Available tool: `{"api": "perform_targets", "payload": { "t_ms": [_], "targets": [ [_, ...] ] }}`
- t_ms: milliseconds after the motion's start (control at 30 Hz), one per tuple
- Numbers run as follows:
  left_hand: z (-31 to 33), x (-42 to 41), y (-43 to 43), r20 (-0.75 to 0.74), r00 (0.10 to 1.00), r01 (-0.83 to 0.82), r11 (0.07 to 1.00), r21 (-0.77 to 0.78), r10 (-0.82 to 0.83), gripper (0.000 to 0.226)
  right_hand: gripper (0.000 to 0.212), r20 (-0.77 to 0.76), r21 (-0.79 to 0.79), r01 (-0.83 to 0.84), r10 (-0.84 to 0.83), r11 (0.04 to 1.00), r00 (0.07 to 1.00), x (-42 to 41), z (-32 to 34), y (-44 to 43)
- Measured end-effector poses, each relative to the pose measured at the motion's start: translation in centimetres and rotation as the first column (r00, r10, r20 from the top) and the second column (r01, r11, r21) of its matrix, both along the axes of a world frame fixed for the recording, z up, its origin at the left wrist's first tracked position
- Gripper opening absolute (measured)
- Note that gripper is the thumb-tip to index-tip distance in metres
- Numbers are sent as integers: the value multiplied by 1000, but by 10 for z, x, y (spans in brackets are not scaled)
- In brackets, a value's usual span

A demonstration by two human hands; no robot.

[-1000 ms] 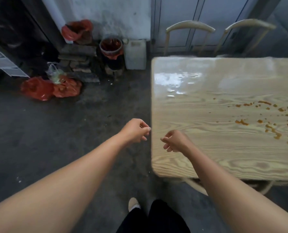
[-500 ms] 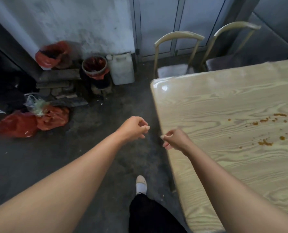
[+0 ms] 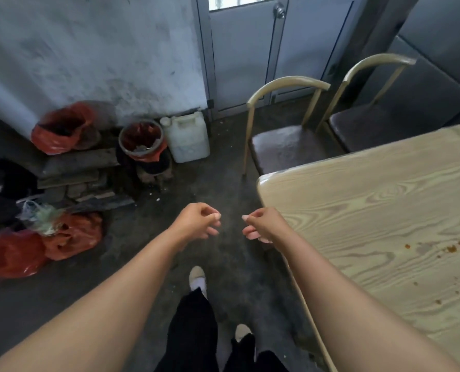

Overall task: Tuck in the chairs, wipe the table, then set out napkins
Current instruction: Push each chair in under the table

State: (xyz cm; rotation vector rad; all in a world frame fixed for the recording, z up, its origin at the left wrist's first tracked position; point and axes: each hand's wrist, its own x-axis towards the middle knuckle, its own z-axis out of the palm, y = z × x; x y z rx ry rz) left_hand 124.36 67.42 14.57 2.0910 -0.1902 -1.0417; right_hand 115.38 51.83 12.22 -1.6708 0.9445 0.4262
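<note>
A light wooden table [image 3: 379, 216] fills the right side, with orange-brown crumbs and stains [image 3: 454, 248] on its right part. Two chairs with curved pale metal backs stand pulled out at the table's far side: the nearer chair [image 3: 285, 146] and a second chair [image 3: 368, 122] to its right. My left hand [image 3: 196, 221] and my right hand [image 3: 261, 224] hang in front of me over the floor, just left of the table's corner. Both have loosely curled fingers and hold nothing. No cloth or napkins are in view.
Against the stained wall stand a white plastic jug [image 3: 187, 135], a bucket lined with red plastic [image 3: 141, 138] and red bags [image 3: 62, 127]. More red bags [image 3: 70, 234] lie on the dark floor at left. A grey door [image 3: 245, 49] is behind the chairs.
I have walked along the table's left end toward the chairs, so the table has slid right and the chairs have come closer. Both hands stay loosely curled and empty.
</note>
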Motion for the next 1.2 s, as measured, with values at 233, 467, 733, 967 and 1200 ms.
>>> {"api": "perform_targets", "payload": {
  "t_ms": [233, 467, 733, 967, 1200],
  "targets": [
    [-17, 107, -5, -164, 985, -61, 998, -17, 58, 11, 8, -92, 281, 412, -403, 867, 910, 100, -8, -4],
    [-24, 199, -47, -223, 974, 53, 996, 77, -35, 15, 20, -128, 276, 575, -564, 770, 816, 168, -19, -35],
    [-27, 283, -138, -316, 943, 156, 976, 154, -101, 25, 18, -166, 252, 685, -667, 683, 726, 231, -49, -114],
    [-33, 367, -199, -227, 959, 227, 936, 271, -167, 16, 16, -261, 217, 769, -724, 601, 639, 291, -61, -179],
    [-38, 433, -273, -254, 940, 290, 927, 236, -229, 31, 18, -260, 279, 814, -776, 509, 575, 358, -54, -225]
  ]
}}
